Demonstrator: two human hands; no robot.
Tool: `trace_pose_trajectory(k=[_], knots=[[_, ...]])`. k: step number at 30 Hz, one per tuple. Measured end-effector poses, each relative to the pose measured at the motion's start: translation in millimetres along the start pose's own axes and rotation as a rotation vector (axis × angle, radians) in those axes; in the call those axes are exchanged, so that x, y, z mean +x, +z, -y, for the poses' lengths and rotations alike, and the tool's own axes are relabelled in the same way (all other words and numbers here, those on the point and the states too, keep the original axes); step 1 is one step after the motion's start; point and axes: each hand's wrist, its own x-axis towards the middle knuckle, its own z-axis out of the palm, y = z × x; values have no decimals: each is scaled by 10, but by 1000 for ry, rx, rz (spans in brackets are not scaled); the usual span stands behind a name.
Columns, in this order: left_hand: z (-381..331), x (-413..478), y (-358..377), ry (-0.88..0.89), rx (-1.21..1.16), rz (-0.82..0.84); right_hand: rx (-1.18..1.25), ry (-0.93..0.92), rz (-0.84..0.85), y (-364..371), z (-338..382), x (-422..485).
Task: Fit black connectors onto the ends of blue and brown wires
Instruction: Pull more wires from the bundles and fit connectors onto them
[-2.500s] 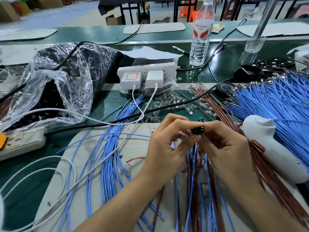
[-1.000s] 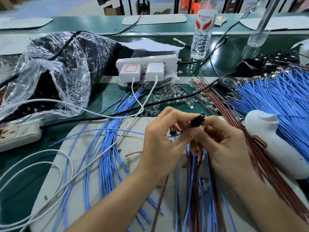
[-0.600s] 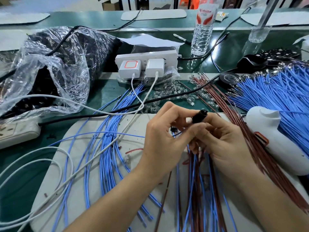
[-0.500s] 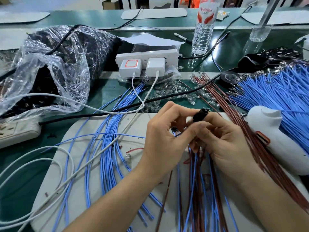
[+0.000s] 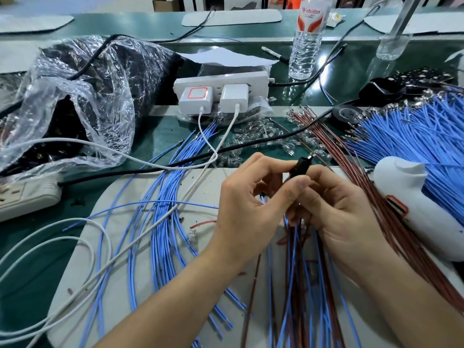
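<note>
Both hands grip one black connector just right of centre view, raised above the white mat. Left hand: thumb and curled forefinger pinch the connector's lower end. Right hand: fingers curl against its 3 o'clock side, closed on it and on the wires hanging below.

Connector: short, cylindrical, matt black, apparently moulded plastic. A small bright metal tip shows at its upper end. The long axis is tilted, running from 7 o'clock to 1 o'clock with the metal tip toward 1 o'clock, away from the person. How the wire enters the lower end is hidden by the fingers.

Blue wires: thin, smooth-sheathed, lying loosely curved on the mat at 9 o'clock from the hands. Brown wires: equally thin, with metal terminals at their far ends, fanned at 2 o'clock. Mixed blue and brown strands run toward 6 o'clock beneath the wrists. A glossy white plastic tool lies at 3 o'clock.
</note>
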Motion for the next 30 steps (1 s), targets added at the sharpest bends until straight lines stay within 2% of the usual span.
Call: trace_pose_trajectory(k=[4, 15, 26, 30], knots=[[2, -8, -7, 11, 9, 4, -28, -17, -5, 0, -3, 0], [-8, -12, 1, 158, 127, 34, -213, -207, -57, -20, -24, 10], [-5, -47, 0, 142, -42, 85, -421, -277, -173, -45, -40, 2], [1, -41, -9, 140, -19, 70, -535, -287, -189, -34, -54, 26]])
